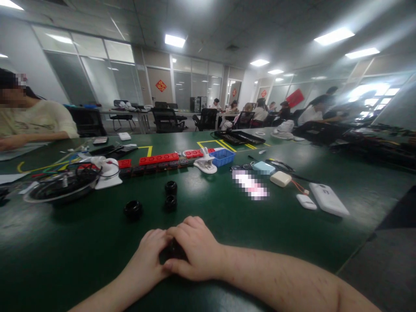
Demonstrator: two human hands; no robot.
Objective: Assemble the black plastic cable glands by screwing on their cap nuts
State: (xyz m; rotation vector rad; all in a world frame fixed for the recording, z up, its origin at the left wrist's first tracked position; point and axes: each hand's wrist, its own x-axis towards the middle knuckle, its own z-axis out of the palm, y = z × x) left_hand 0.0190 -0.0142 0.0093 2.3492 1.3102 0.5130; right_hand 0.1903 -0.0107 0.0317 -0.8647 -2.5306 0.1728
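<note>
Both of my hands rest together on the green table [260,225], near its front edge. My left hand [150,255] and my right hand [195,247] are curled round a small black part [173,251], mostly hidden between the fingers. Just beyond them three black round parts stand on the table: one [133,209] to the left, one [170,202] in the middle, and one [170,187] behind it.
A round tray with cables [61,186] sits at the left. A row of red power strips [159,159], a white clip [206,164] and a blue basket [222,157] lie further back. White devices [328,198] lie at the right. A person sits at far left; others sit beyond.
</note>
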